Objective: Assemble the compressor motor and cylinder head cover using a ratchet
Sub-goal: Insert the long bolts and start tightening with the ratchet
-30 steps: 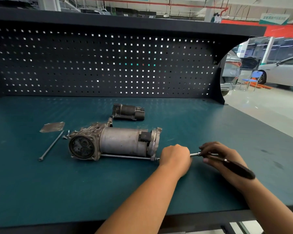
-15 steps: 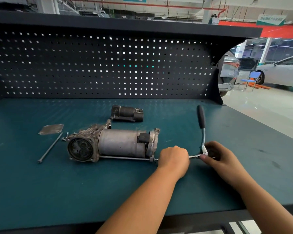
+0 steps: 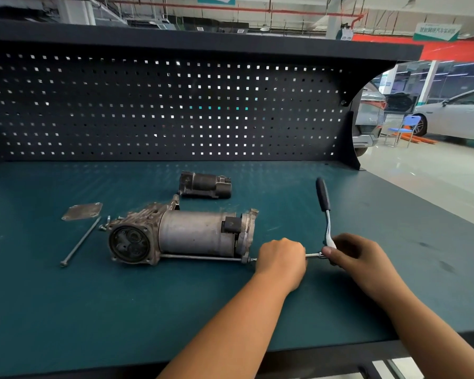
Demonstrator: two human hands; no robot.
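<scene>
Steel ratchet point(image 3: 323, 198), handle at 12 o'clock, is engaging the through-bolt point(image 3: 203, 257); the left hand point(image 3: 281, 259) is wrapping its grip round the extension point(image 3: 312, 255) for alignment, the right hand point(image 3: 361, 255) pinching the ratchet head.

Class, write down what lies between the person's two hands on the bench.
In the head view, a short bare stretch of the extension bar of the ratchet bridges the left hand and right hand.

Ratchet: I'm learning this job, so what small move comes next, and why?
Probably swing the ratchet handle over for a tightening stroke: it points away, the right hand grips its head, the left hand holds the extension, and the long bolt runs into the motor.
</scene>
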